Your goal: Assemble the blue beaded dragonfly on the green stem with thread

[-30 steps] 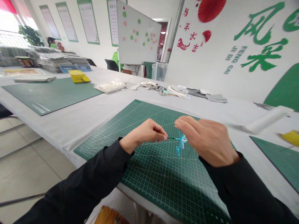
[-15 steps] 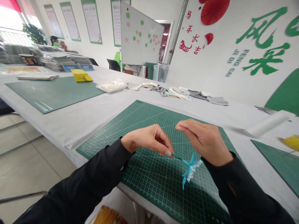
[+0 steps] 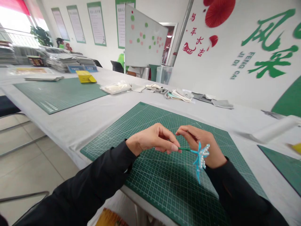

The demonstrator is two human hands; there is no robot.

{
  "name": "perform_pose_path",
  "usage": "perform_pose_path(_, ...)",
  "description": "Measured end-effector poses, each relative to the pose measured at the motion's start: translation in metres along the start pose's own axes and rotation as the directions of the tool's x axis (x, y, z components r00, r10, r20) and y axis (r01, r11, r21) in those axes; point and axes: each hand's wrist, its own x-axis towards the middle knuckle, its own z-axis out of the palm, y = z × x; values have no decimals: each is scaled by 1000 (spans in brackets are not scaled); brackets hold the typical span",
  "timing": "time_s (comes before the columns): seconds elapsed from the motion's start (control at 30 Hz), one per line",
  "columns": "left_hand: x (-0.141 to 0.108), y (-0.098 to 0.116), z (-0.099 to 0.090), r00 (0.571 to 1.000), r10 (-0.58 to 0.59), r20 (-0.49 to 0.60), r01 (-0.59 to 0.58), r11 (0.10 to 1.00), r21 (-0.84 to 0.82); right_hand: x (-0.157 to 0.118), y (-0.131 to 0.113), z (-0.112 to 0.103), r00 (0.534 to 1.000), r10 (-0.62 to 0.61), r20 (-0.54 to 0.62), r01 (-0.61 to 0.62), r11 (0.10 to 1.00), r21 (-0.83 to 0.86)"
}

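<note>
1. Left hand pinches the green stem tight, right at its end!
2. Blue beaded flower sticks out past that pinch, across the right hand, curled narrow; can't tell if it's gripping.

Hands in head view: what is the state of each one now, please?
Left hand: closed, holding the green stem of the blue flower.
Right hand: partly closed; cannot tell if holding.

We see a blue flower with white beads on a green stem, above a green mat gridded in white. Our sleeves are black; a red paper fan and green lettering mark the white wall.
</note>
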Motion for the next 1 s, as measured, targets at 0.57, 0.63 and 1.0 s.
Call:
perform_pose_path(0.57, 16, -3, -5, 828, 188, -528, -309, 939, -152, -9, -1, 1, 969, 57, -239, -50, 998, 36)
perform_pose_path(0.63, 17, -3, -6, 808, 183, -559, -323, 933, -161, -8, -3, 1, 965, -26, -260, 19, 999, -30)
perform_pose_path(1.0, 17, 1, -6, 763, 157, -627, -344, 920, -189, -1, -17, -6, 891, -410, -196, 293, 848, -441)
